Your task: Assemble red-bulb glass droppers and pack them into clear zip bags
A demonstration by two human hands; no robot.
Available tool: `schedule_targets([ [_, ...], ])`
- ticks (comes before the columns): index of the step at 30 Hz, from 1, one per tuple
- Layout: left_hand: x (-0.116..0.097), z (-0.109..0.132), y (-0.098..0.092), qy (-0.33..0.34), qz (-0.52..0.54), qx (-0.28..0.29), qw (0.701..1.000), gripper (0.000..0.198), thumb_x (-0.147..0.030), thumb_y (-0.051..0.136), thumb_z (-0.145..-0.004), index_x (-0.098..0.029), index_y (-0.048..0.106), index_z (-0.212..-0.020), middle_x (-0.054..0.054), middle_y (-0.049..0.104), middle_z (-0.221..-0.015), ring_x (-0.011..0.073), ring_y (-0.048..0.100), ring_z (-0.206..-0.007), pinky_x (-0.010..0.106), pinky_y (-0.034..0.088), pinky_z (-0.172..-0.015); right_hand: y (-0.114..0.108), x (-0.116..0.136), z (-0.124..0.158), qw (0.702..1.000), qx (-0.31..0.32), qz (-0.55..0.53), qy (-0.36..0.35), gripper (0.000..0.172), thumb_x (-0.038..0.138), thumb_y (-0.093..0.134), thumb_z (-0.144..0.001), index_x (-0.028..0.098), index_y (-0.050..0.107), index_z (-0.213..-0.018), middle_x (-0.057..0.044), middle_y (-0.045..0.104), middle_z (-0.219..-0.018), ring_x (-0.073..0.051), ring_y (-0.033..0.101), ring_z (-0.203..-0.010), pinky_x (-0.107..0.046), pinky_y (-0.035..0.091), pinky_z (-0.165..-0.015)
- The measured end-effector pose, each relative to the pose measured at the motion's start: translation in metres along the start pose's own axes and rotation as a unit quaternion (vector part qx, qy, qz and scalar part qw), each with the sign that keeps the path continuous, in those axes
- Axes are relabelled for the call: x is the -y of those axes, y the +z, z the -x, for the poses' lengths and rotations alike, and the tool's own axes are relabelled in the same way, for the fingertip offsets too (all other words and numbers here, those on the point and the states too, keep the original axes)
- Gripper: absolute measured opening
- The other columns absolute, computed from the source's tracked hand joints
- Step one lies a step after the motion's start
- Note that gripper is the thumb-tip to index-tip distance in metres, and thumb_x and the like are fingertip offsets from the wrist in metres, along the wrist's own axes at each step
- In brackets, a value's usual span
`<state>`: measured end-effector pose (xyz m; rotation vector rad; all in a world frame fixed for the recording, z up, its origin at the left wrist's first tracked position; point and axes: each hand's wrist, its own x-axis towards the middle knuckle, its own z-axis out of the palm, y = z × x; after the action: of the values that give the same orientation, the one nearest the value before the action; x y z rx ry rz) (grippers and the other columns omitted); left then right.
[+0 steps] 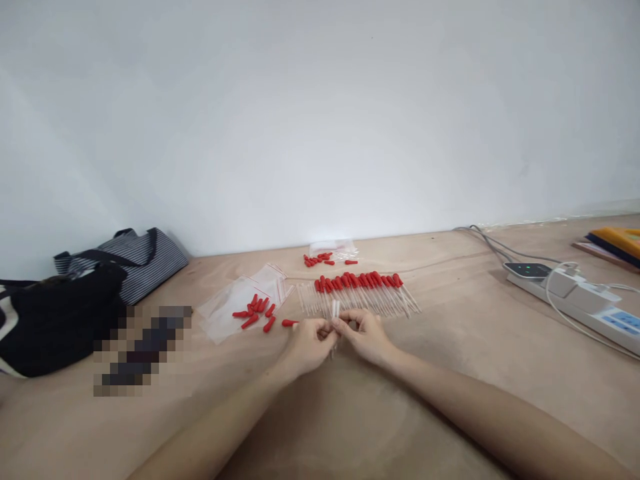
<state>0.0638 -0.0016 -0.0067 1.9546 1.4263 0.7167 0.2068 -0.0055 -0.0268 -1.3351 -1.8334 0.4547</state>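
The left hand [311, 343] and right hand [370, 337] pinch a clear tube [335, 309] between closed fingertips, near the row of red-capped tubes [355, 281]. Its long axis runs near to far, one end pointing wallward. Red caps [250, 322] lie on flat plastic bags [217, 312]; their contents cannot be told.

Your left grip [311, 341] and right grip [369, 335] cover the middle of that clear tubing [335, 308], and I can't count the pieces. That thing on your left [145, 350] is pixelated mush. Black bag [65, 320] runs off left, power strip [603, 320] and yellow item [617, 237] off right, your forearms [500, 407] off the bottom.
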Motion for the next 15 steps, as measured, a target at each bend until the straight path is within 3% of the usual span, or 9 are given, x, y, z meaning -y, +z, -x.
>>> schedule_targets([
  [3, -0.006, 0.007, 0.014, 0.053, -0.014, -0.003, 0.998, 0.029, -0.033, 0.050, -0.075, -0.016, 0.057, -0.054, -0.001, 0.057, -0.049, 0.0119, 0.049, -0.047, 0.022, 0.032, -0.048, 0.006, -0.005, 0.001, 0.997, 0.011, -0.065, 0.043, 0.041, 0.049, 0.038, -0.082, 0.020, 0.065, -0.071, -0.001, 0.063, -0.064, -0.015, 0.053, -0.064, -0.026, 0.034, -0.062],
  [5, -0.007, 0.007, 0.009, 0.090, -0.078, -0.011, 0.993, 0.026, -0.033, 0.049, -0.077, -0.017, 0.060, -0.060, -0.001, 0.061, -0.056, 0.0141, 0.053, -0.056, 0.025, 0.035, -0.058, 0.004, -0.008, -0.001, 0.996, 0.002, -0.074, 0.053, 0.043, 0.049, 0.036, -0.083, 0.019, 0.064, -0.070, -0.001, 0.061, -0.061, -0.014, 0.051, -0.062, -0.027, 0.033, -0.062],
  [7, -0.001, 0.005, -0.007, 0.133, -0.148, -0.028, 0.980, 0.019, -0.035, 0.052, -0.077, -0.020, 0.064, -0.074, 0.000, 0.066, -0.071, 0.0181, 0.056, -0.072, 0.031, 0.035, -0.071, -0.004, -0.011, -0.005, 0.999, -0.005, -0.042, 0.029, 0.040, 0.046, 0.037, -0.084, 0.019, 0.064, -0.071, -0.001, 0.061, -0.063, -0.015, 0.050, -0.065, -0.028, 0.031, -0.065],
  [10, 0.020, 0.000, -0.039, 0.152, -0.242, -0.072, 0.956, 0.016, -0.029, 0.054, -0.077, -0.022, 0.064, -0.086, 0.004, 0.065, -0.091, 0.0231, 0.054, -0.088, 0.037, 0.033, -0.078, -0.020, -0.013, -0.011, 0.995, 0.010, 0.077, -0.069, 0.028, 0.036, 0.044, -0.083, 0.019, 0.063, -0.072, -0.002, 0.063, -0.072, -0.017, 0.048, -0.075, -0.031, 0.024, -0.069],
  [13, 0.046, -0.005, -0.064, 0.142, -0.288, -0.084, 0.943, 0.018, -0.028, 0.057, -0.075, -0.022, 0.062, -0.092, 0.005, 0.062, -0.095, 0.0251, 0.051, -0.092, 0.039, 0.033, -0.077, -0.028, -0.015, -0.013, 0.967, 0.052, 0.193, -0.160, 0.018, 0.026, 0.050, -0.081, 0.018, 0.064, -0.072, -0.004, 0.062, -0.072, -0.017, 0.045, -0.078, -0.033, 0.019, -0.068],
  [15, 0.059, -0.005, -0.071, 0.148, -0.295, -0.074, 0.941, 0.015, -0.028, 0.055, -0.077, -0.022, 0.062, -0.088, 0.004, 0.062, -0.091, 0.0236, 0.052, -0.088, 0.037, 0.035, -0.074, -0.026, -0.016, -0.013, 0.951, 0.079, 0.235, -0.183, 0.015, 0.025, 0.054, -0.079, 0.018, 0.064, -0.071, -0.004, 0.061, -0.070, -0.016, 0.044, -0.078, -0.033, 0.017, -0.067],
])
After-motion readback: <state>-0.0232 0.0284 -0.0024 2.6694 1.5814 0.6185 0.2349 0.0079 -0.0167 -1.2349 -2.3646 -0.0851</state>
